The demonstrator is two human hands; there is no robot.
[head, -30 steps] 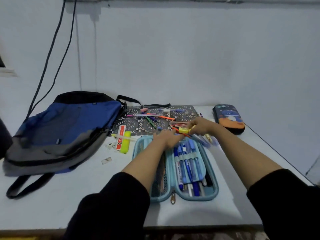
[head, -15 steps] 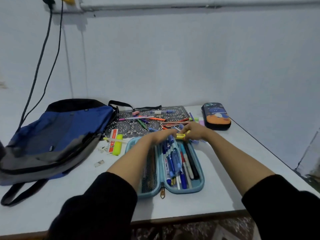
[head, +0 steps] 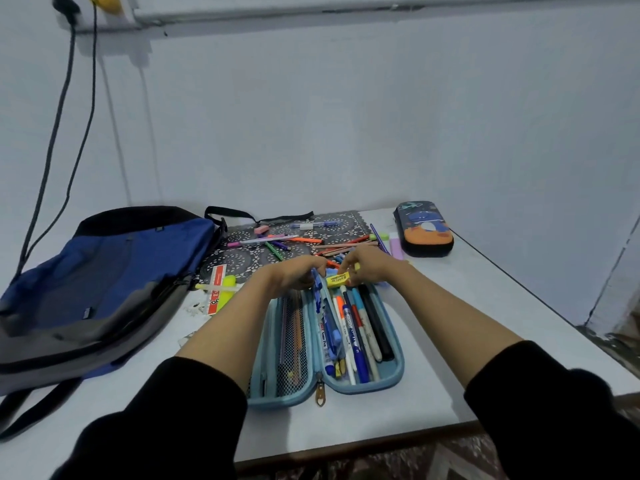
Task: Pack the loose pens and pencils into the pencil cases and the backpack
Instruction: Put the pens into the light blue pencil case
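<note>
right hand [head: 370,266]: fingers curled, pinching yellow eraser [head: 336,280] over far end of open case [head: 394,372]. left hand [head: 294,275]: fingers curled at top of blue pen [head: 330,332]; whether it grips, cannot tell. open case near centre of table [head: 485,306]; pens [head: 360,341] in right half, mesh pocket [head: 294,341] in left. loose pens [head: 277,241] on patterned mat [head: 346,223] just beyond hands. backpack [head: 104,271] flat at left. closed dark case [head: 424,232] far right. pale wall [head: 346,116] behind; cables [head: 59,133] hang far left.
</note>
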